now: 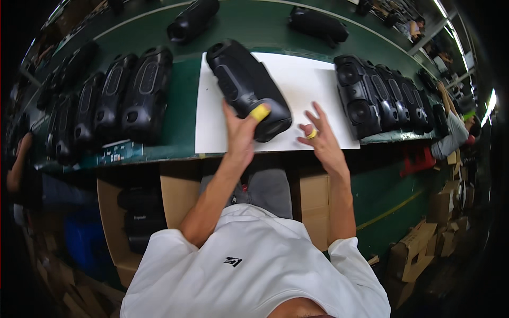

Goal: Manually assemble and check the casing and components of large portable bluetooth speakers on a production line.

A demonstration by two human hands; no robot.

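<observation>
A black portable speaker [241,74] is tilted over a white board [305,69] on the green bench. My left hand [241,132] grips its near end, the thumb on top and the other fingers partly hidden beneath. Yellow tape wraps that thumb. Just right of the speaker, apart from it, my right hand [326,143] hovers over the board's near right part. Its fingers are spread and partly bent, and nothing shows in them. A yellow band circles one of its fingers.
Similar speakers [148,93] stand in a row at left, and more speakers [358,98] at right. Single speakers lie farther back [193,21] [318,25]. Below the bench, a cardboard box [180,199] holds black items. Co-workers sit at both sides; a red stool [419,159] is at right.
</observation>
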